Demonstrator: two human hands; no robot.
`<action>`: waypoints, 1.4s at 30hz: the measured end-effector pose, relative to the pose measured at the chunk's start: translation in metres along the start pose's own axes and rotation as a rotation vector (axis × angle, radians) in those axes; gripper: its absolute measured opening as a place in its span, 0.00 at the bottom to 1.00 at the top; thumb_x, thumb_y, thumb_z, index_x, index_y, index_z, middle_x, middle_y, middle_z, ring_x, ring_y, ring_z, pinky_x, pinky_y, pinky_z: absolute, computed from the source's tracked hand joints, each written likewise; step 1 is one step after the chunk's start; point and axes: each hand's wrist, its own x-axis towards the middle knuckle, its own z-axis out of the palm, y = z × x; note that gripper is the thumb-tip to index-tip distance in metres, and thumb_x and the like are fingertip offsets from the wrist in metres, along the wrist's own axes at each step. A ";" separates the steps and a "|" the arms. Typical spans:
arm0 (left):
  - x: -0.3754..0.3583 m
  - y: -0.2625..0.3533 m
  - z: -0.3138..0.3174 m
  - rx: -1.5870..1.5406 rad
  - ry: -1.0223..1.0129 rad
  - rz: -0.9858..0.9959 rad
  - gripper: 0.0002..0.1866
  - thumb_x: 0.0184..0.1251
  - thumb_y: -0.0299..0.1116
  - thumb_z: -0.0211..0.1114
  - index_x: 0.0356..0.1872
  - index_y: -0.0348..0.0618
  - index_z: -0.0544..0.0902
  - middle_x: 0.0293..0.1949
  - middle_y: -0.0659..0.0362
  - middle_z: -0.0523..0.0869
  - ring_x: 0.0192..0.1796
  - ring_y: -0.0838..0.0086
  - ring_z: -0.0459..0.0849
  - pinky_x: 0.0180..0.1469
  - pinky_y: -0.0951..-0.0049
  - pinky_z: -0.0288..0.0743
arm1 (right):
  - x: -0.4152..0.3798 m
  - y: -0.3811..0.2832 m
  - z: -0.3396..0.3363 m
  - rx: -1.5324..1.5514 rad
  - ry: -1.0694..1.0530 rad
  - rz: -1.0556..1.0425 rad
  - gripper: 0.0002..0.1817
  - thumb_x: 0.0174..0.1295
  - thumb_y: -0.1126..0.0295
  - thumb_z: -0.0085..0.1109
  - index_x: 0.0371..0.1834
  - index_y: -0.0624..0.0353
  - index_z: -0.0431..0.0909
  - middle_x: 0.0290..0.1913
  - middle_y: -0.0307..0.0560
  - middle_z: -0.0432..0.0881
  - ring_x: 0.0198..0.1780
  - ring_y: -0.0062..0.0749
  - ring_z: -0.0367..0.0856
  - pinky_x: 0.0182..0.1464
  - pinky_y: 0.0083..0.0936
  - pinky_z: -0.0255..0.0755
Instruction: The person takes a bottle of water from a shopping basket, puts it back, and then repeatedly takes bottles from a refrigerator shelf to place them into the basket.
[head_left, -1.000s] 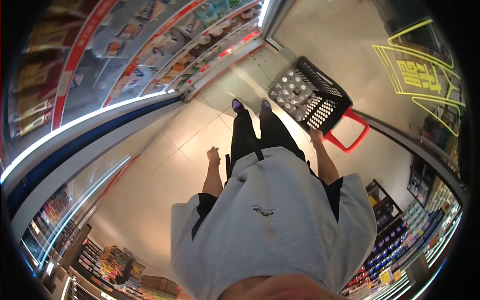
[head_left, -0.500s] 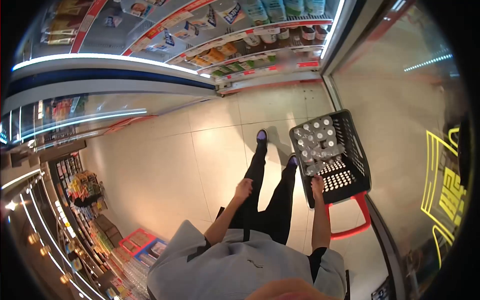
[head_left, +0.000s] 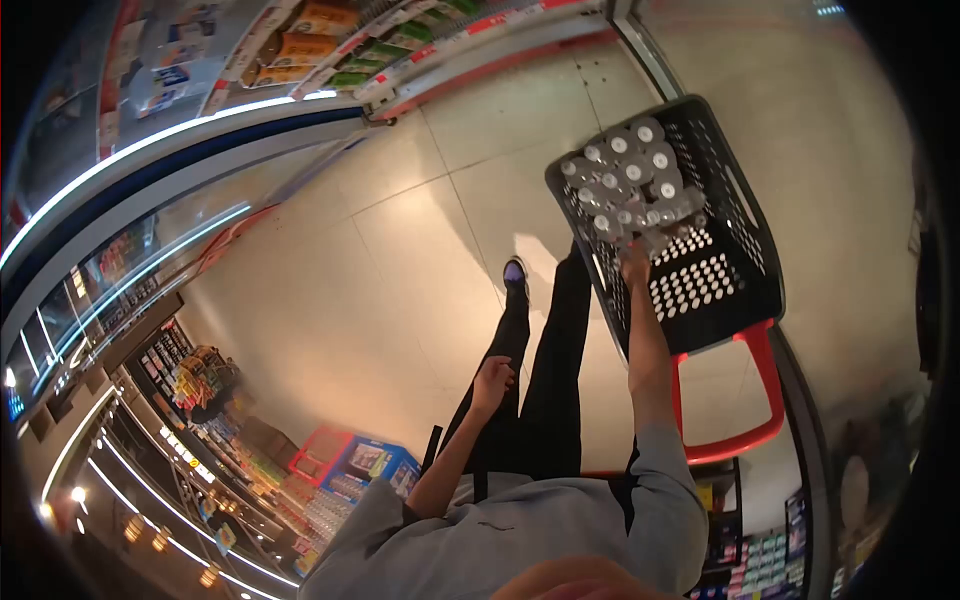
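From the head camera, here's the black plastic shopping basket beside the person's right leg, its near edge covering the right foot. Slotted walls, rounded rim, a floor punched with neat rows of round holes, and the smooth red handle swung out at the near end. Packed into the far end: clear plastic bottles, round white caps up, with another bottle tipped on its side at the near edge of the cluster. And there's the right hand, down inside the basket, fingers reaching the nearest bottles; whether they grip one, I cannot tell. The left hand hangs over the dark trousers, fingers loosely curled. Up top left, chilled shelves carry glossy orange packs and green packs, brand print too blurred to read, above red-and-white label strips. On the grey cloth shirt, a small dark chest mark, illegible from here. Underfoot, pale tiles gleam.
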 end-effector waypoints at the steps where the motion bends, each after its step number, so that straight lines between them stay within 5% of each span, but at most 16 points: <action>1: 0.001 -0.002 0.000 -0.026 -0.001 -0.035 0.13 0.74 0.33 0.53 0.53 0.40 0.77 0.34 0.62 0.82 0.34 0.81 0.80 0.35 0.79 0.75 | 0.004 -0.007 -0.013 0.147 -0.107 0.031 0.36 0.61 0.62 0.62 0.73 0.55 0.60 0.57 0.52 0.78 0.47 0.46 0.79 0.51 0.35 0.73; 2: 0.000 -0.007 0.002 -0.033 -0.024 -0.067 0.13 0.74 0.33 0.53 0.53 0.40 0.77 0.34 0.62 0.82 0.34 0.81 0.80 0.36 0.80 0.75 | 0.007 -0.012 -0.017 0.303 -0.185 0.197 0.34 0.59 0.61 0.64 0.68 0.58 0.64 0.57 0.58 0.78 0.50 0.52 0.80 0.54 0.40 0.73; 5: -0.005 -0.019 0.009 -0.037 -0.058 -0.130 0.13 0.74 0.32 0.53 0.54 0.40 0.76 0.35 0.62 0.82 0.35 0.80 0.80 0.36 0.79 0.75 | 0.000 -0.039 -0.057 0.375 -0.105 0.187 0.33 0.55 0.61 0.68 0.63 0.59 0.67 0.59 0.62 0.75 0.55 0.55 0.79 0.56 0.40 0.72; 7: -0.011 -0.027 0.014 -0.011 -0.066 -0.154 0.13 0.74 0.33 0.52 0.54 0.41 0.76 0.37 0.61 0.82 0.36 0.79 0.81 0.38 0.78 0.76 | -0.001 -0.039 -0.052 0.248 -0.070 0.323 0.42 0.54 0.60 0.69 0.71 0.56 0.58 0.64 0.63 0.70 0.57 0.57 0.77 0.55 0.45 0.73; 13: -0.011 -0.034 0.023 -0.019 -0.097 -0.166 0.13 0.73 0.32 0.53 0.54 0.41 0.76 0.38 0.61 0.83 0.37 0.79 0.82 0.39 0.78 0.76 | -0.006 -0.067 -0.079 0.996 -0.076 0.516 0.65 0.42 0.64 0.81 0.78 0.49 0.38 0.64 0.58 0.64 0.55 0.48 0.75 0.50 0.38 0.76; 17: -0.012 -0.033 0.026 -0.064 -0.104 -0.166 0.13 0.73 0.30 0.53 0.55 0.41 0.76 0.38 0.61 0.83 0.37 0.79 0.82 0.39 0.78 0.76 | 0.004 -0.050 -0.031 1.402 -0.015 0.462 0.74 0.35 0.71 0.84 0.79 0.47 0.29 0.65 0.59 0.63 0.58 0.46 0.73 0.57 0.35 0.73; 21: -0.013 -0.038 0.029 -0.052 -0.104 -0.183 0.13 0.74 0.30 0.53 0.55 0.41 0.76 0.38 0.60 0.83 0.38 0.79 0.81 0.40 0.78 0.76 | 0.011 -0.053 -0.036 0.541 -0.096 0.753 0.73 0.36 0.71 0.82 0.79 0.46 0.30 0.69 0.68 0.60 0.63 0.54 0.72 0.61 0.38 0.71; 22: -0.013 -0.038 0.029 -0.058 -0.106 -0.190 0.13 0.74 0.31 0.53 0.54 0.41 0.76 0.38 0.60 0.83 0.38 0.79 0.81 0.40 0.78 0.76 | 0.006 -0.053 -0.031 0.609 -0.010 0.674 0.72 0.37 0.70 0.80 0.79 0.40 0.30 0.65 0.73 0.61 0.63 0.58 0.71 0.61 0.41 0.71; 28: -0.014 -0.038 0.029 -0.075 -0.108 -0.182 0.12 0.74 0.31 0.54 0.54 0.41 0.76 0.38 0.60 0.83 0.38 0.79 0.81 0.40 0.78 0.76 | 0.000 -0.067 -0.043 0.566 -0.014 0.848 0.63 0.42 0.70 0.76 0.79 0.32 0.40 0.56 0.68 0.70 0.59 0.51 0.76 0.56 0.45 0.75; 31: -0.013 -0.036 0.027 -0.066 -0.103 -0.191 0.12 0.74 0.32 0.54 0.54 0.41 0.76 0.39 0.61 0.83 0.38 0.79 0.82 0.40 0.78 0.76 | -0.016 -0.052 -0.041 0.928 -0.002 0.786 0.57 0.45 0.69 0.74 0.77 0.37 0.46 0.55 0.69 0.71 0.54 0.51 0.80 0.52 0.44 0.77; 35: -0.015 -0.034 0.023 -0.082 -0.107 -0.184 0.12 0.74 0.32 0.54 0.54 0.41 0.77 0.39 0.61 0.83 0.38 0.79 0.82 0.40 0.78 0.76 | -0.029 0.022 0.018 0.577 -0.031 0.715 0.49 0.48 0.70 0.71 0.75 0.43 0.53 0.55 0.68 0.70 0.50 0.56 0.81 0.51 0.41 0.78; 40: -0.014 -0.032 0.022 -0.114 -0.115 -0.145 0.13 0.74 0.32 0.54 0.54 0.41 0.76 0.39 0.61 0.83 0.39 0.80 0.81 0.40 0.79 0.76 | -0.040 -0.083 -0.107 -0.104 0.077 0.297 0.38 0.51 0.69 0.65 0.68 0.56 0.62 0.60 0.64 0.68 0.53 0.59 0.75 0.53 0.46 0.74; 42: -0.014 -0.034 0.024 -0.113 -0.120 -0.152 0.13 0.74 0.32 0.54 0.54 0.41 0.76 0.39 0.61 0.83 0.39 0.80 0.81 0.40 0.79 0.76 | -0.022 -0.086 -0.114 -0.101 0.237 0.094 0.33 0.50 0.71 0.63 0.63 0.58 0.67 0.58 0.60 0.71 0.51 0.58 0.76 0.52 0.46 0.73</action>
